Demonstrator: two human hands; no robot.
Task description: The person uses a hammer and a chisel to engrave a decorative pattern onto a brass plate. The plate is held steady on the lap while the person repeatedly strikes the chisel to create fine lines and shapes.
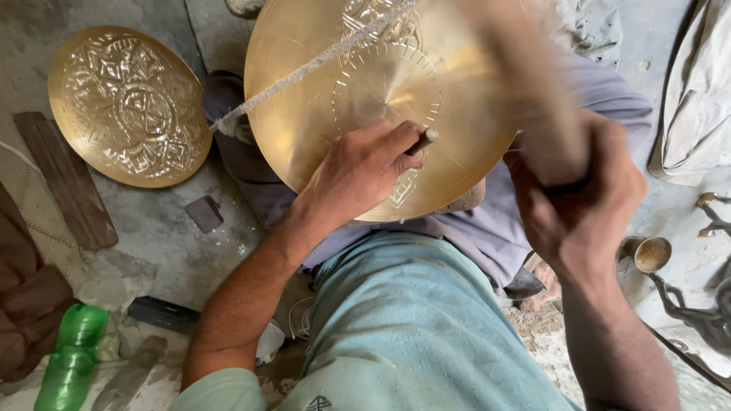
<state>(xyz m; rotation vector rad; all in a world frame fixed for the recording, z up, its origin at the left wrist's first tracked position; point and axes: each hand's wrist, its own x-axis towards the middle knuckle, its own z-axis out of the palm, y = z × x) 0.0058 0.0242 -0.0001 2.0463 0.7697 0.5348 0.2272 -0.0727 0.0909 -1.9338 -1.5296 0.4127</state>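
A round brass plate (320, 91) with partly engraved patterns rests on my lap, held by a taut rope (304, 68) across it. My left hand (365, 171) is closed around a small metal punch (421, 141), its tip pressed to the plate near the centre. My right hand (582, 202) grips the handle of a wooden mallet (525, 84), which is raised above the plate and blurred by motion.
A finished engraved brass plate (129, 106) lies on the floor at the left beside a wooden plank (68, 179). A green plastic bottle (72, 354) lies at lower left. A small brass cup (652, 254) and dark metal pieces (700, 312) sit at the right.
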